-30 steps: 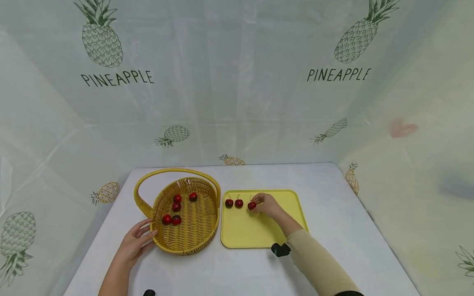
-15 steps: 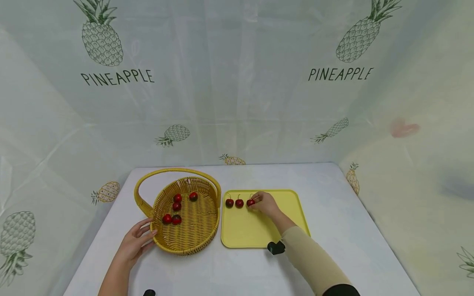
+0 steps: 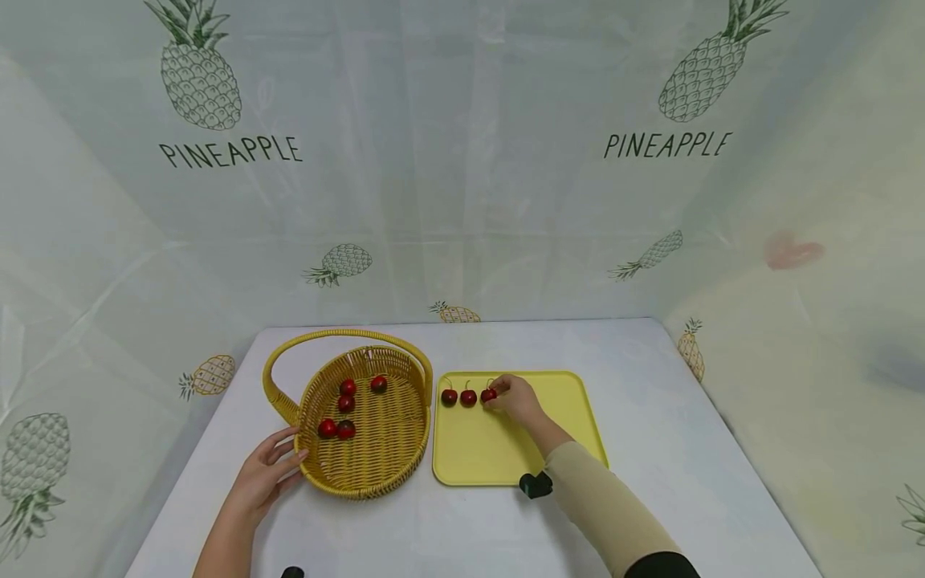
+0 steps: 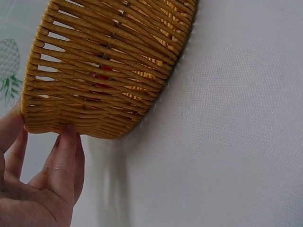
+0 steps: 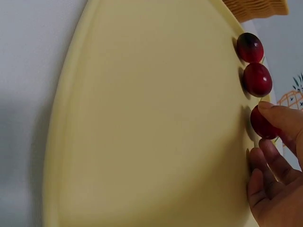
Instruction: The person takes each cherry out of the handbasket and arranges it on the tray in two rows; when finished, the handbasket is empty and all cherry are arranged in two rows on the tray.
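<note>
A round yellow wicker basket with an arched handle holds several red cherries. My left hand holds its left side; in the left wrist view, fingertips touch the woven wall and others reach the rim. To the right lies a yellow rectangular tray. Along its back edge, two dark red cherries with stems, one at the corner and one beside it, stand in a row. My right hand pinches a third cherry between thumb and finger at the row's right end, its other fingers curled near the tray.
Both containers stand on a white table, basket left and tray right, nearly touching. Behind hangs a pale curtain with pineapple prints. A dark wrist piece sits under my right sleeve, above the tray's front edge.
My right hand has shifted slightly left with the cherry, bringing it closer to the other two on the tray. My left hand and the basket have stayed put.
</note>
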